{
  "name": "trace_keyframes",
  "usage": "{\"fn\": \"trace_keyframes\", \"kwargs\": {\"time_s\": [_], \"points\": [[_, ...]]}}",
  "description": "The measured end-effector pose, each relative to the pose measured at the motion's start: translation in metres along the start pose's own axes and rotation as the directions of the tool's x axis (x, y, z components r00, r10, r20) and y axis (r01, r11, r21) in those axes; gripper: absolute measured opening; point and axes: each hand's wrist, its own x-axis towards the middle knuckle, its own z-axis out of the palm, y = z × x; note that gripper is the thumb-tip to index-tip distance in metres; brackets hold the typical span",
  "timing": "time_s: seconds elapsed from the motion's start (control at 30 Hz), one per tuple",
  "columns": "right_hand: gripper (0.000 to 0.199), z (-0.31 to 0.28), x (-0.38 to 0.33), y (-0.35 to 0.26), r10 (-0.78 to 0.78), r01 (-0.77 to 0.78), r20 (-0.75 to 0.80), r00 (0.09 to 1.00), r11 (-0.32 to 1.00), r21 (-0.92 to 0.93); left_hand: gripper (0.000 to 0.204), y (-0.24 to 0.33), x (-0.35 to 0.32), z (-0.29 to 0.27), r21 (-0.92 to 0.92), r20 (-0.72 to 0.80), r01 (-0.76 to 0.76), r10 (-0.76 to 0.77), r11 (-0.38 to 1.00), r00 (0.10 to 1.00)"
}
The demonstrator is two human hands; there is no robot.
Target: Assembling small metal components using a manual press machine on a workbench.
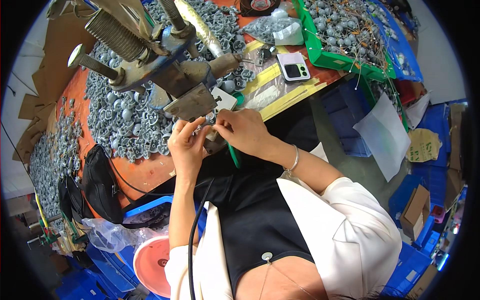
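Observation:
My left hand (186, 147) is raised at the front of a blue hand press (175, 75), thumb and fingers pinched together. A small grey plastic part (210, 119) shows at its fingertips, just under the press's flat metal plate (192, 101). My right hand (244, 131) comes in from the other side, its fingers curled and its thumb close to the same part. Whatever lies inside the right hand's grip is hidden by its fingers. Behind both hands, a heap of similar grey plastic parts (127, 117) covers the orange tabletop.
A green bin (312, 47) of grey balls with thin wires stands at the far right. Near it lie a phone (293, 68) and a bag of parts (267, 27). A black pouch (100, 182) sits at the left edge, above a pink bucket (150, 262). A black cable (192, 240) passes my left arm.

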Motion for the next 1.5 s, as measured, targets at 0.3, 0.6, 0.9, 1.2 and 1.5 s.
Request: {"fn": "trace_keyframes", "kwargs": {"time_s": [0.3,0.6,0.9,1.2,1.5], "points": [[0.027,-0.072,0.113,0.022,0.145,-0.176,0.101,0.984,0.724,0.667,0.024,0.005,-0.005,0.0,0.127,0.013,-0.198,0.198,0.972,0.98],[0.048,-0.136,0.046,-0.059,-0.455,0.576,-0.485,0.747,0.807,0.13,0.017,0.031,-0.011,0.01,0.223,-0.035,-0.135,0.146,0.966,0.989],[0.018,-0.212,0.054,-0.005,-0.446,0.486,-0.207,0.871,0.844,0.226,0.019,0.037,-0.014,-0.005,0.468,0.189,-0.233,0.16,0.852,0.969],[0.012,-0.305,0.106,0.223,-0.092,-0.097,-0.133,0.987,0.32,-0.942,0.023,0.038,-0.015,-0.091,-0.73,0.043,0.268,-0.35,0.628,0.936],[0.025,-0.352,0.146,0.179,0.047,-0.251,-0.561,0.826,0.923,-0.292,0.043,-0.108,0.044,-0.254,0.802,-0.457,0.308,0.194,0.513,0.868]]}}
